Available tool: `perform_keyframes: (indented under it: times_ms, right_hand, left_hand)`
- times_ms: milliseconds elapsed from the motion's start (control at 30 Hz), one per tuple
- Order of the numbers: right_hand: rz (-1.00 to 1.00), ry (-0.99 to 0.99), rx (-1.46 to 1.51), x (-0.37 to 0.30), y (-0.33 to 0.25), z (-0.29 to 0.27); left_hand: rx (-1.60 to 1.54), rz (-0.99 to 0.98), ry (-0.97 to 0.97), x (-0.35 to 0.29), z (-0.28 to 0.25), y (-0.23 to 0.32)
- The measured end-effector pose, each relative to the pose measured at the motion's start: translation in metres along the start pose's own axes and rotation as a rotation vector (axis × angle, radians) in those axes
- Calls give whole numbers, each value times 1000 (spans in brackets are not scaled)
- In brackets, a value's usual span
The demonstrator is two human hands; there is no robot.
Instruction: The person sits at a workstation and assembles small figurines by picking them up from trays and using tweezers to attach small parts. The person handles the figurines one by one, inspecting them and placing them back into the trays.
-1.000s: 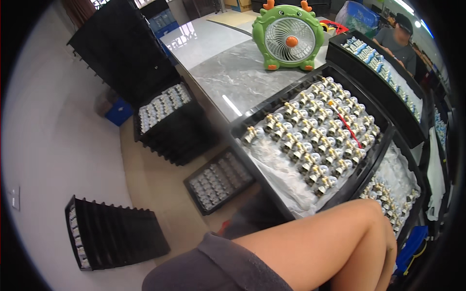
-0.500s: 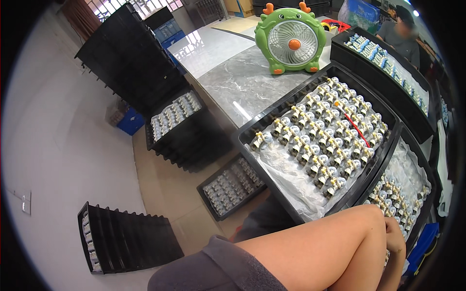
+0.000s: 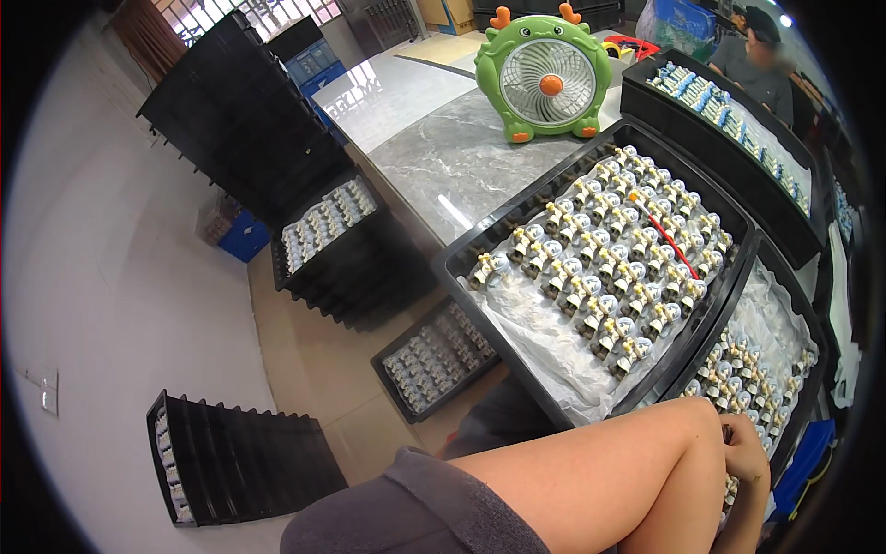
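Note:
My left arm (image 3: 591, 452), in a grey sleeve, crosses the lower middle, and its bent part lies over the near edge of a tray. The left hand itself is out of view. Just beyond it, my right hand (image 3: 746, 451) has curled fingers over the near tray (image 3: 801, 323), which holds small white and yellow figurines (image 3: 738, 365). A small dark bit shows at its fingertips; my arm partly hides what they grip. A larger black tray (image 3: 517, 355) lined with crumpled clear film holds rows of similar figurines (image 3: 604, 254), with a thin red stick (image 3: 674, 246) across them.
A green fan (image 3: 551, 85) stands on the grey marbled table (image 3: 434, 152). Another black tray (image 3: 715, 138) with blue and white pieces lies at the far right. Stacked black trays (image 3: 249, 471) stand on the floor at left. A person (image 3: 752, 69) is at the far right.
The view has shifted slightly, so the scene sits a little further left. My right hand's fingers have turned a little, and a dark bit now shows at them. The figurines look unmoved.

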State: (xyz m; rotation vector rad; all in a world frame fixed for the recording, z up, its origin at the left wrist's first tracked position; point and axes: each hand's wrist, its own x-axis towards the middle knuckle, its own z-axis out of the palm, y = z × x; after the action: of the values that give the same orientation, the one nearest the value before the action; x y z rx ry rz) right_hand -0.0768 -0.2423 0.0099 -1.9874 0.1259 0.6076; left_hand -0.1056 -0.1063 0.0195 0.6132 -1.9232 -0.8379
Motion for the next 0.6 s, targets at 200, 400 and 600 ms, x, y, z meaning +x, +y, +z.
perform_keyframes:
  times_ms: [200, 400, 600]
  right_hand:
    - [24, -9, 14, -1, 0, -1]
    - [9, -9, 26, -2, 2, 0]
    - [49, -13, 25, -4, -7, 0]
  left_hand:
    - [-8, 1, -8, 2, 4, -1]
    - [-15, -3, -1, 4, 5, -6]
    - [-12, 0, -6, 5, 8, -6]
